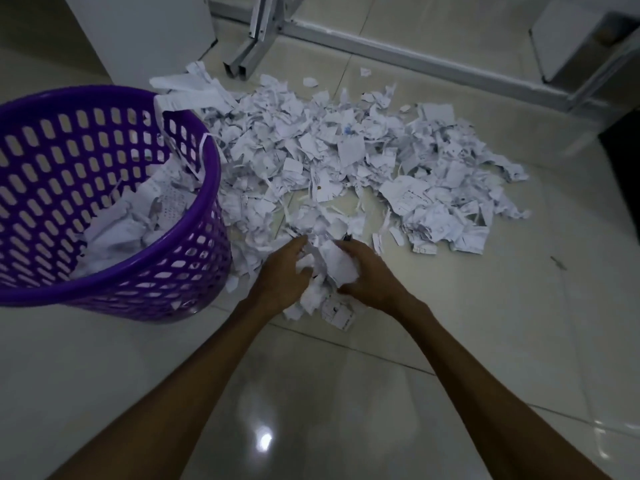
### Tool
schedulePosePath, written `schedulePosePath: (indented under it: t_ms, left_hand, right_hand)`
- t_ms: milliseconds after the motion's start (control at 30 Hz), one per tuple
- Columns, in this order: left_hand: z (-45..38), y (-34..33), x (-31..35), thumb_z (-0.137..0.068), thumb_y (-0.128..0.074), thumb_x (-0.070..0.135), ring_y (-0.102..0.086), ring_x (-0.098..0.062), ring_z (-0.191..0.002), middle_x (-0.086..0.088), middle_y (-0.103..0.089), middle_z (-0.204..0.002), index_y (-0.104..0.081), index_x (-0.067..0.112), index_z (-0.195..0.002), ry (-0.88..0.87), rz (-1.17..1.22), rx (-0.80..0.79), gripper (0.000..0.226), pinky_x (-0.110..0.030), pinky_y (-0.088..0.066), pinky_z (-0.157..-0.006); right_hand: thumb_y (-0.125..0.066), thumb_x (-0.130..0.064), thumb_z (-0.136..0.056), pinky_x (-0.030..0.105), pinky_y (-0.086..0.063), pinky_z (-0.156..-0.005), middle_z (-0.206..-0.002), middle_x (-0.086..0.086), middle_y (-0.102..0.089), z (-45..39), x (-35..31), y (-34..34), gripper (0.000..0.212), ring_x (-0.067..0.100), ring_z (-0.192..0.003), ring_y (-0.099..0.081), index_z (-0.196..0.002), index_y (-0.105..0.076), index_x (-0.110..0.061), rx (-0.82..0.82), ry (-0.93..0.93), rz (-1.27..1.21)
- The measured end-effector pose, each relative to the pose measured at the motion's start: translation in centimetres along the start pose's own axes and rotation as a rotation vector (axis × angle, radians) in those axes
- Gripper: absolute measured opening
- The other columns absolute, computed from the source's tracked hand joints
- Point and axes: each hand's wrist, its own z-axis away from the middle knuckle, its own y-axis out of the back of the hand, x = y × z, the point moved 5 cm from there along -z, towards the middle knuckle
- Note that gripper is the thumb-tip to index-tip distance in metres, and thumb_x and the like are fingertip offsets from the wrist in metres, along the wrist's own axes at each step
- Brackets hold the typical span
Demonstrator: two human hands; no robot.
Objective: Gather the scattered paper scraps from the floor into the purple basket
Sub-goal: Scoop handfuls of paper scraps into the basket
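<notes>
A wide heap of torn white paper scraps (332, 157) covers the tiled floor ahead of me. The purple basket (211, 188), perforated plastic, stands at the left and holds a layer of scraps in its bottom; a few scraps hang over its far rim. My left hand (282, 275) and my right hand (367, 275) are at the near edge of the heap, cupped toward each other with a bunch of scraps (329, 271) gripped between them. Some scraps dangle below the hands.
White metal frame legs (249, 46) and a rail stand on the floor behind the heap. A white cabinet panel (145, 32) rises at the back left, a grey box (581, 39) at the back right. Glossy pale tiles (311, 393) stretch toward me.
</notes>
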Motion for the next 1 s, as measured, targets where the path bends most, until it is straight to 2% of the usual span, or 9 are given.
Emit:
schedulePosePath:
  t_ms: [100,167,233,333,433,533,667,767,1000]
  left_hand:
    - [1.4,1.4,-0.1,-0.092,-0.060,0.006,-0.052,-0.011,-0.122,-0.002,-0.055,-0.136,-0.052,0.012,-0.138,-0.052,-0.027,0.092,0.047,-0.009,-0.038,-0.099]
    - [2.1,2.2,-0.3,-0.090,-0.061,0.003,-0.049,-0.015,-0.126,-0.005,-0.054,-0.138,-0.055,0.010,-0.135,-0.123,-0.109,0.157,0.046,0.000,-0.026,-0.099]
    - [2.6,2.5,-1.3,-0.092,-0.061,0.010,-0.039,-0.020,-0.136,-0.005,-0.045,-0.147,-0.051,0.012,-0.138,-0.086,-0.212,0.173,0.047,-0.012,-0.024,-0.107]
    - [2.9,1.8,-3.1,-0.098,-0.053,0.017,-0.023,-0.020,-0.145,-0.007,-0.027,-0.158,-0.038,0.014,-0.147,0.048,-0.194,0.055,0.052,-0.027,-0.019,-0.114]
    - [2.8,1.1,-3.4,-0.099,-0.049,0.014,-0.020,-0.019,-0.147,-0.008,-0.024,-0.159,-0.031,0.011,-0.150,0.083,-0.147,-0.014,0.054,-0.027,-0.016,-0.117]
    - [2.5,0.7,-3.1,-0.099,-0.048,0.008,-0.025,-0.023,-0.145,-0.011,-0.031,-0.155,-0.035,0.007,-0.148,0.081,-0.141,-0.055,0.051,-0.037,-0.022,-0.119]
    - [1.9,0.9,-2.0,-0.091,-0.050,-0.002,-0.056,-0.028,-0.111,-0.014,-0.061,-0.115,-0.057,0.003,-0.116,-0.025,-0.161,-0.051,0.026,-0.045,-0.046,-0.095]
    - [1.8,1.3,-1.9,-0.090,-0.053,0.000,-0.056,-0.018,-0.098,-0.018,-0.062,-0.109,-0.056,-0.002,-0.110,-0.003,-0.136,-0.053,0.020,-0.036,-0.048,-0.087]
    - [1.4,3.1,0.6,-0.091,-0.055,0.004,-0.046,-0.008,-0.122,-0.012,-0.054,-0.135,-0.052,0.005,-0.133,-0.070,-0.139,0.017,0.043,-0.005,-0.030,-0.092]
  right_hand:
    - [-0.080,-0.037,-0.075,0.058,0.000,-0.116,-0.163,-0.005,-0.018,2.0,0.5,1.8,0.097,0.016,-0.150,-0.015,-0.151,-0.021,-0.045,0.019,-0.003,0.115]
    - [-0.077,-0.046,-0.079,0.062,-0.003,-0.118,-0.165,-0.004,-0.011,2.6,1.3,2.4,0.098,0.016,-0.151,-0.013,-0.153,-0.014,-0.045,0.005,-0.080,0.083]
    - [-0.067,-0.062,-0.081,0.058,-0.017,-0.118,-0.165,0.001,-0.012,2.7,1.3,2.1,0.095,0.019,-0.150,-0.015,-0.155,-0.012,-0.040,-0.003,-0.197,0.023]
    - [-0.050,-0.079,-0.079,0.053,-0.026,-0.116,-0.162,0.010,-0.020,2.3,0.4,0.5,0.097,0.031,-0.148,-0.020,-0.156,-0.012,-0.034,0.050,-0.327,0.109]
    - [-0.055,-0.072,-0.082,0.047,-0.026,-0.113,-0.158,0.014,-0.027,1.5,-1.2,-1.6,0.095,0.033,-0.145,-0.021,-0.157,-0.016,-0.027,0.073,-0.331,0.154]
    - [-0.069,-0.054,-0.083,0.039,-0.029,-0.107,-0.146,0.013,-0.044,0.5,-2.8,-3.1,0.082,0.030,-0.137,-0.034,-0.151,-0.033,-0.024,0.105,-0.282,0.172]
    - [-0.072,-0.022,-0.084,0.036,-0.040,-0.082,-0.105,0.016,-0.069,0.1,-4.8,-3.5,0.031,0.033,-0.102,-0.058,-0.110,-0.068,-0.006,0.267,-0.162,0.056]
    - [-0.072,-0.014,-0.084,0.031,-0.037,-0.067,-0.085,0.019,-0.069,0.3,-4.4,-3.2,0.016,0.033,-0.083,-0.063,-0.085,-0.068,0.001,0.323,-0.222,-0.061]
    - [-0.076,-0.033,-0.083,0.037,-0.050,-0.073,-0.084,0.006,-0.071,1.0,-3.7,0.1,0.026,0.025,-0.085,-0.066,-0.084,-0.068,-0.009,0.421,-0.425,-0.359]
